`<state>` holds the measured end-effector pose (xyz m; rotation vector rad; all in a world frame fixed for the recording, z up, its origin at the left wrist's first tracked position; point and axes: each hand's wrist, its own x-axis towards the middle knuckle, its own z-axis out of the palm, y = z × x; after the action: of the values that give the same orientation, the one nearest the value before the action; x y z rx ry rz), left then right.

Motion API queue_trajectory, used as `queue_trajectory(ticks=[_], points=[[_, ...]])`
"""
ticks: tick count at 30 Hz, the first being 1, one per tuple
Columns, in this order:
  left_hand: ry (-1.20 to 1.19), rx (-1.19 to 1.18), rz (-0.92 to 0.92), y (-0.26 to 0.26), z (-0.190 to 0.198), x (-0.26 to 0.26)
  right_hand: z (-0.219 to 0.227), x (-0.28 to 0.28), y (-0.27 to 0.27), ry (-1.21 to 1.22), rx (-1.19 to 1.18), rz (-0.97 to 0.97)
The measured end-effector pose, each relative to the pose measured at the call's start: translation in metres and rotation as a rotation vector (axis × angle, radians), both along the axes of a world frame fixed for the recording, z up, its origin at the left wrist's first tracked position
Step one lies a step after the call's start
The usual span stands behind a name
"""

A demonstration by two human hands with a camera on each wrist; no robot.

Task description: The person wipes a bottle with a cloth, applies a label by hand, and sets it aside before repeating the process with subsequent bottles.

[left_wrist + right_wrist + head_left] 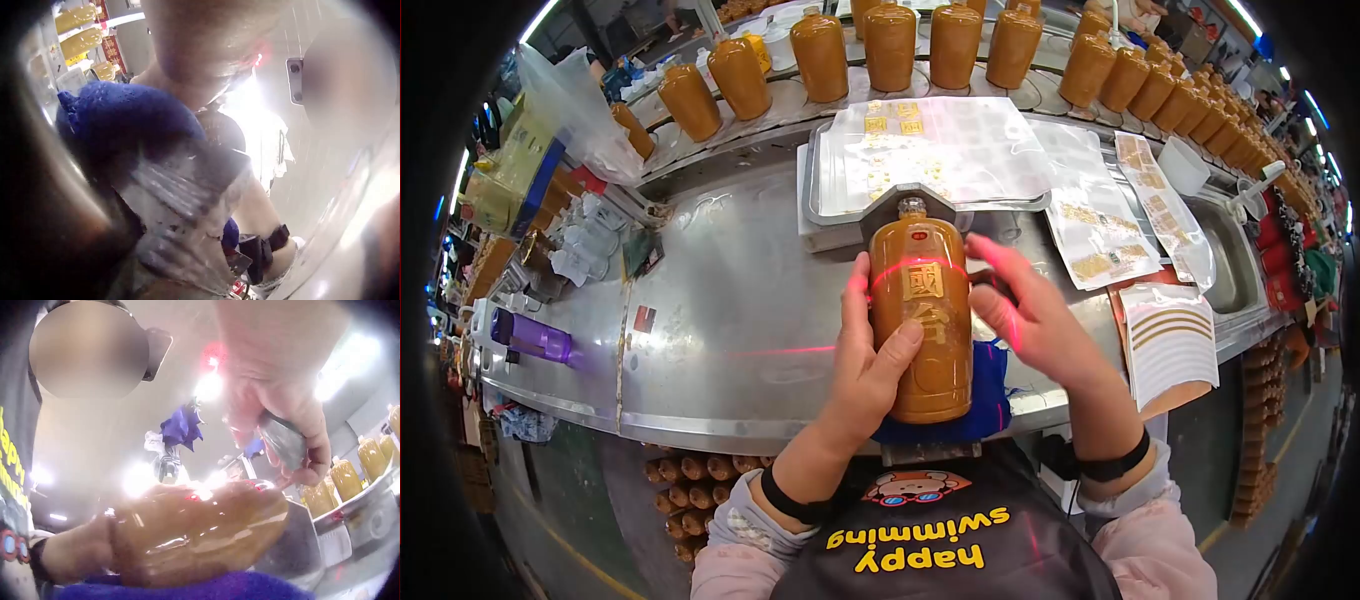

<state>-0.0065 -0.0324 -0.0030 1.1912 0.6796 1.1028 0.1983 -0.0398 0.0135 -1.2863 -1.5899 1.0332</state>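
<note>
A glossy brown bottle (945, 360) with raised gold characters and a small red mark lies tilted on a blue cloth pad (992, 385). Its neck sits in a notched metal rest (878, 216). My left hand (862, 375) grips the bottle's left side, thumb across the front. Beside the bottle's upper right, my right hand (1040, 320) has bent fingers, fingertips close to the shoulder. In the right wrist view this hand holds a smooth grey piece (284, 442) between fingers and thumb; its kind is unclear. Red laser lines cross the bottle and hands.
Behind the rest, a tray (815, 190) bears sheets of gold stickers (990, 150). More sticker sheets (1100, 225) and a stack of striped strips (1170, 335) lie rightward. Brown bottles (890, 45) line a conveyor at the back. A purple bottle (540, 335) lies far left.
</note>
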Motion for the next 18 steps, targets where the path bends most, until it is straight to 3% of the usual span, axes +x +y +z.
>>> queue_trajectory(ticks=[3,7,11,14,18], points=[[0.013,0.013,0.004,0.002,-0.005,-0.001,-0.023,-0.013,-0.006,0.175,0.029,0.016],[0.016,0.019,-0.011,0.001,-0.004,-0.001,-0.018,-0.014,-0.008,0.360,-0.102,0.072],[0.000,0.015,-0.003,0.001,-0.005,-0.001,-0.018,-0.014,-0.008,0.348,-0.097,0.052],[-0.206,-0.091,-0.025,0.004,-0.007,-0.004,-0.007,-0.015,-0.012,0.354,-0.189,0.015],[-0.075,-0.023,-0.016,0.004,-0.003,-0.005,-0.022,-0.018,-0.008,0.353,-0.049,0.066]])
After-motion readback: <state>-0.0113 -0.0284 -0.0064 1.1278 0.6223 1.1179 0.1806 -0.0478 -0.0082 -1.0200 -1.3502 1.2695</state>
